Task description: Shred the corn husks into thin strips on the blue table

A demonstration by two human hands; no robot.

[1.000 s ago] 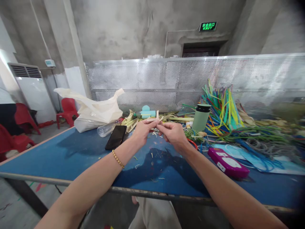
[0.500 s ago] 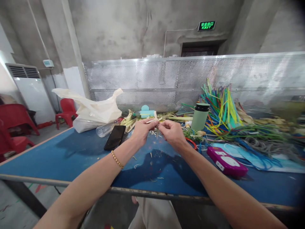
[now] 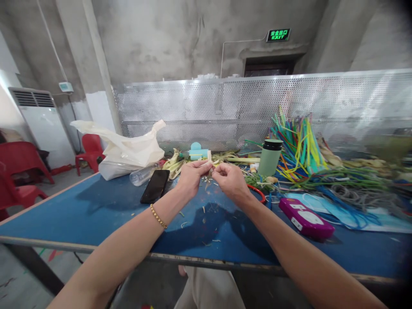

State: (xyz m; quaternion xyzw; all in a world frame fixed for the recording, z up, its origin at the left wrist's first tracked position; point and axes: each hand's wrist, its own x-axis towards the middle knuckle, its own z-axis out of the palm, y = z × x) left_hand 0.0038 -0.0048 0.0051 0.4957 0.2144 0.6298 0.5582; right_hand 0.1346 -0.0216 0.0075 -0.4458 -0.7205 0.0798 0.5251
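Note:
My left hand (image 3: 190, 176) is closed in a pinch on a pale, plant-like strip (image 3: 209, 156), whose short end sticks up above the fingers. Close beside it, my right hand (image 3: 231, 179) is also pinched, its fingertips nearly touching those of the left. They seem to be on the same strip, though its lower part is mostly hidden by the fingers. Both hands hover over the far half of the blue table (image 3: 122, 227). Small pale scraps (image 3: 206, 243) lie scattered beneath them.
Left of the hands are a black phone (image 3: 155, 186), a clear plastic bottle (image 3: 141, 175) and a white plastic bag (image 3: 128, 150). On the right stand a green tumbler (image 3: 271, 159), colourful strips (image 3: 299, 146) and a magenta box (image 3: 305, 218). A perforated metal screen (image 3: 193, 107) runs behind.
My right hand has shifted slightly, its fingertips moving a little left and nearer the left hand. The left hand and the things on the table stay almost the same.

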